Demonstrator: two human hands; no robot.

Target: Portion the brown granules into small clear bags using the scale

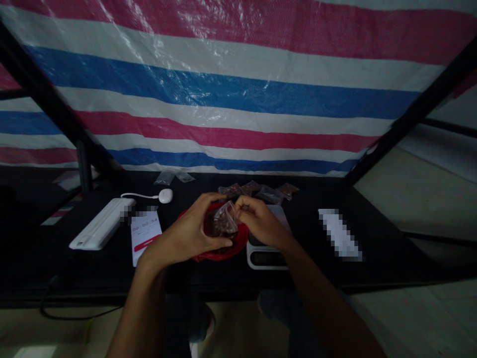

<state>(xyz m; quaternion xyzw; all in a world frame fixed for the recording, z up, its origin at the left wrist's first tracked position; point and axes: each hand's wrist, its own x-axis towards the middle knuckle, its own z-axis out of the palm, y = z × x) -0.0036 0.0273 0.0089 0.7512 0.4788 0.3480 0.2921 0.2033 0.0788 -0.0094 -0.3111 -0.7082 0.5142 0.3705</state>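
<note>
A small clear plastic bag (226, 219) with brown contents is above a red bowl (241, 242), which holds dark brown pieces. My right hand (261, 221) pinches the bag's upper right edge between thumb and fingertips. Around the bag's left side curves my left hand (190, 229), its thumb and forefinger wide apart over the bowl; its other fingers are mostly hidden. A white digital scale (266, 258) stands just right of the bowl, partly under my right forearm. Behind the hands lie several filled clear bags (287, 190).
A phone showing a timer (145, 231) lies left of my left forearm, near a white box-shaped device (102, 226) and a round white object with a cable (166, 196). Flat clear bags (164, 177) lie at the back left. A blurred-out white item (340, 234) is on the right.
</note>
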